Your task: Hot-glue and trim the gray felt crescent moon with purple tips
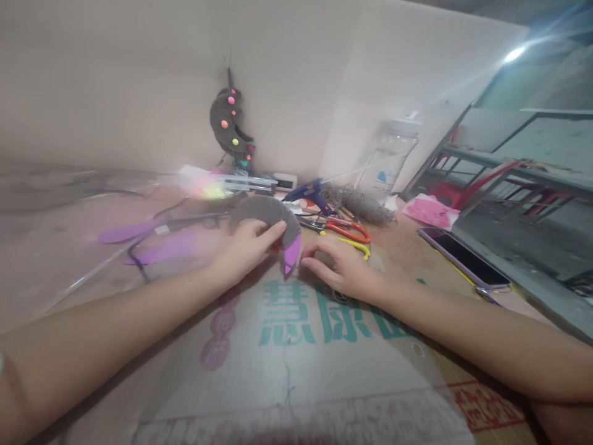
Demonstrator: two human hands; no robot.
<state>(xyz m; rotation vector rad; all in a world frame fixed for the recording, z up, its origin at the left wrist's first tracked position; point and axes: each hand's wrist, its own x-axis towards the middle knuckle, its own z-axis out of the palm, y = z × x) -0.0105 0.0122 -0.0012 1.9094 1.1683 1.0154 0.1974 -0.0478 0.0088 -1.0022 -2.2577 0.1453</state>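
A crescent shape (290, 225) wrapped in grey yarn is held by my left hand (254, 238), thumb across its front and fingers behind. Its lower tip is bare purple (292, 254) and points down toward the cardboard. Just right of that tip, my right hand (336, 266) is closed, thumb and forefinger drawn together close to it. Whatever is between those fingertips is too fine or blurred to make out. Behind my right hand lie orange-handled scissors (349, 230), a yellow-handled tool (361, 248) and a bundle of grey yarn (359, 203).
Printed cardboard (222, 395) covers the table beneath my arms. A blue glue gun (310, 194), a water bottle (389, 157) and a phone (466, 258) stand or lie around. Purple pieces (130, 230) are at left. A decorated grey crescent (222, 120) is against the wall.
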